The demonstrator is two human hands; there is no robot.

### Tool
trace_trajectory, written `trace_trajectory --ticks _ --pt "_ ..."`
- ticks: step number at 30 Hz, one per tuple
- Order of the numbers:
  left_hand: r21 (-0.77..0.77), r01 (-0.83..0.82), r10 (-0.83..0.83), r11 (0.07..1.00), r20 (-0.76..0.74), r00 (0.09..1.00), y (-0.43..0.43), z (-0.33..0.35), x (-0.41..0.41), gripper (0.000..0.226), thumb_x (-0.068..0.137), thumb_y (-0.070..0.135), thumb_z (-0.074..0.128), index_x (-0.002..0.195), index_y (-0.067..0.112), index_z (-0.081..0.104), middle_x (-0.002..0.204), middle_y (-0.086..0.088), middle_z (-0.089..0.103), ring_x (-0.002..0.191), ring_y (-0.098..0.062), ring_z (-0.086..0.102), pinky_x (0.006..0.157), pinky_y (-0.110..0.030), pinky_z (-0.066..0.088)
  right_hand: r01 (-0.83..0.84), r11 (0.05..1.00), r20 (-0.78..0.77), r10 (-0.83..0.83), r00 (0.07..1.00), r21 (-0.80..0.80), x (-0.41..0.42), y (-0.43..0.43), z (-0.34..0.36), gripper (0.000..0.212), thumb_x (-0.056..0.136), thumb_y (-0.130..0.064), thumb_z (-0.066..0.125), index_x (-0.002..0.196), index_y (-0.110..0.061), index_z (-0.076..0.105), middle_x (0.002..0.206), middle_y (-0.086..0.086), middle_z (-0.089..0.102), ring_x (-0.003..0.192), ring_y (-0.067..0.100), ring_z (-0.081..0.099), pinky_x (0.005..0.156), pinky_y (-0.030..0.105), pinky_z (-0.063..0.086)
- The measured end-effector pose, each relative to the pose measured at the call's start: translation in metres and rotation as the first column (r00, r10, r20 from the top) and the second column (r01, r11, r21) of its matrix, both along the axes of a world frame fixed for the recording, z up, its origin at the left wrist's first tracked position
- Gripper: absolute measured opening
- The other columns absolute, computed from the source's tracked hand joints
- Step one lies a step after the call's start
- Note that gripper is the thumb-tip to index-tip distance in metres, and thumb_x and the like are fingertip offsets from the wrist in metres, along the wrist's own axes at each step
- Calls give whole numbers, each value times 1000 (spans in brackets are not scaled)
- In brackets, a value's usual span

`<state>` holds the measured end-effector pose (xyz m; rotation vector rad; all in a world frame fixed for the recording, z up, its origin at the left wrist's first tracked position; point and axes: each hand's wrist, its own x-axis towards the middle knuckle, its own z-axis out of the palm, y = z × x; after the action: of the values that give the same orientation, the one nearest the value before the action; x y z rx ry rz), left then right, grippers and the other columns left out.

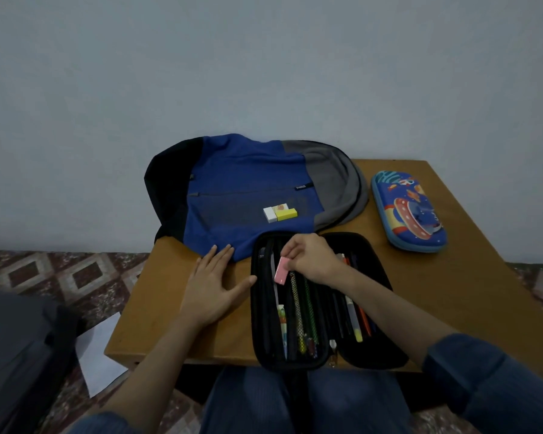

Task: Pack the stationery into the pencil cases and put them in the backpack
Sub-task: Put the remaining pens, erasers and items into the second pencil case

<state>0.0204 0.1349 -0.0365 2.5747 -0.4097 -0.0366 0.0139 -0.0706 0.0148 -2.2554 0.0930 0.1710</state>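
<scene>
Between the fingertips of the right hand hangs a pink eraser, pinched by its upper end, which the fingers partly cover. Its long axis runs almost along the length of the case below, free end pointing down and back toward the person. It hovers over the left half of the black pencil case; whether it touches the contents I cannot tell.

Beneath that hand the case lies unzipped and spread flat, long axis pointing from the person to the wall, near end hanging past the table edge. The pens and pencils inside lie lengthwise; the dark ones blur into the lining, and the wrist hides part of the right half.

To the left of the case the left hand lies flat on the table, fingers straight and spread. Its fingertips meet the near edge of the backpack and its thumb tip reaches the case's wall.

Beyond both hands the backpack lies flat, its far left side lost in shadow. On it, just past the right hand's knuckles, sit a white eraser and a yellow eraser, touching.

Well right of the right hand rests a zipped blue pencil case. Left of the left forearm, a sheet of paper lies on the floor.
</scene>
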Motion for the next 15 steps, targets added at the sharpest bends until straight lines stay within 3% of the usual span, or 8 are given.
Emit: trace_trajectory --ticks 3,5,9,12,15 --pt "-79 -22 18 997 -48 999 -1 8 -2 78 78 66 40 145 28 27 153 6 24 143 -13 11 116 -33 8 -65 996 16 66 998 -60 -4 3 1 14 79 1 69 92 -5 70 90 9 69 80 10 60 75 21 52" --pt "-141 5 -14 990 -60 998 -2 5 -2 71 82 61 39 144 28 29 153 6 26 143 -9 9 116 -30 4 -113 987 45 119 992 -115 -8 5 2 14 80 0 68 93 -4 72 92 8 69 78 7 59 71 16 49" --pt "-236 43 -54 971 -37 998 -9 -4 -4 70 79 61 38 142 31 30 150 11 31 136 2 9 117 -34 13 -152 949 71 178 981 -276 -16 9 2 20 82 -13 68 102 -13 71 99 3 68 90 14 62 80 27 51" --pt "-183 112 -114 977 1 993 -9 -4 -3 66 75 70 31 137 49 22 150 14 28 140 -4 12 117 -37 16 -135 929 66 168 984 -345 -16 10 1 25 82 -22 68 107 -16 68 102 1 69 95 15 62 82 26 48" --pt "-122 141 -141 982 13 990 -3 -6 0 59 74 71 23 131 54 22 152 10 27 142 -7 13 116 -33 13 -145 931 61 175 983 -335 -17 12 0 18 81 -25 70 96 -14 71 95 2 71 89 14 64 82 28 51"
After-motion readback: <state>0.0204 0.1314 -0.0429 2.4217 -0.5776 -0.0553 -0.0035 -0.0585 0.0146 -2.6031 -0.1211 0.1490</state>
